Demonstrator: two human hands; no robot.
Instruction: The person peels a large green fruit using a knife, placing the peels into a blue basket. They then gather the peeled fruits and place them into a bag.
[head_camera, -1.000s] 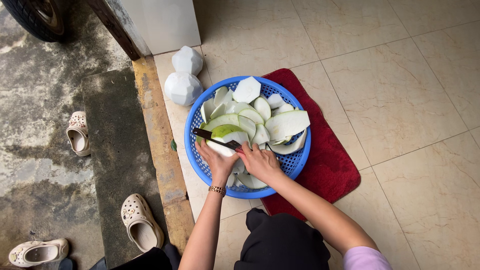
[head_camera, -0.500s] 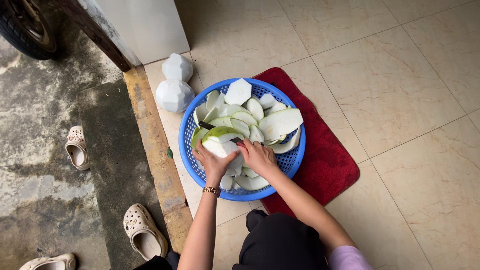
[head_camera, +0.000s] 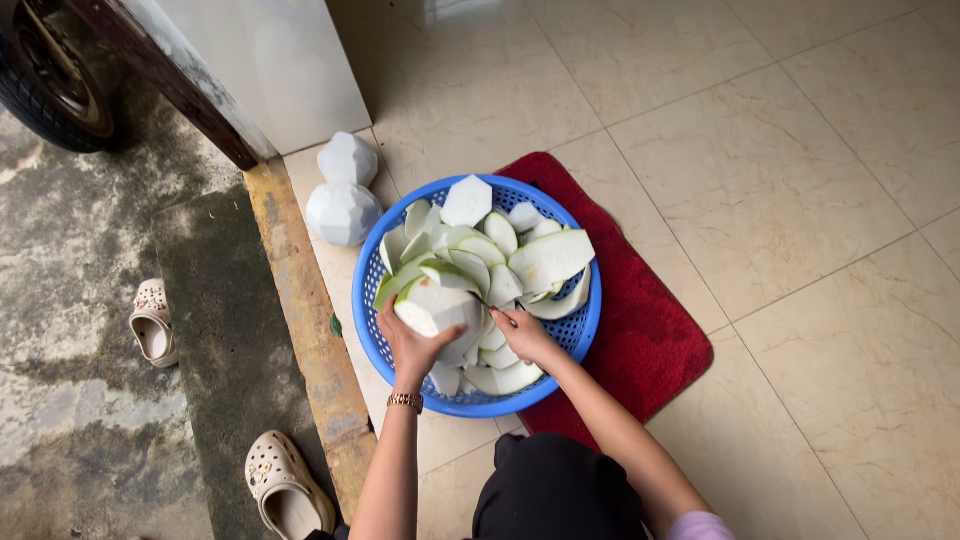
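The left hand (head_camera: 412, 345) gripped a partly peeled fruit (head_camera: 437, 308), white where cut and green along its upper left edge, holding it just above the blue basket (head_camera: 585, 330). The right hand (head_camera: 527, 338) was clenched around a knife (head_camera: 487, 303); only a short dark length of it showed, touching the fruit's right side, and the blade edge could not be made out. A bracelet (head_camera: 405, 402) sat on the left wrist.

Judged from this arrangement, the cut would go best with the left fingers kept behind the blade line, the fruit turned a little between strokes, and each stroke kept shallow and directed away from the holding hand. Keeping the fruit over the basket would let the parings drop in with the rest.

The basket held many pale slices (head_camera: 548, 260), some with green rind. It rested partly on a red mat (head_camera: 650, 350) laid on the tiled floor (head_camera: 800, 200). Two fully peeled white fruits (head_camera: 342, 212) stood on the floor just beside the basket's upper left rim, near a worn door sill (head_camera: 300, 330). Beyond the sill, on wet concrete, lay two pale clogs (head_camera: 285, 485), well apart from each other, and part of a tyre (head_camera: 45, 90) showed at the top left corner
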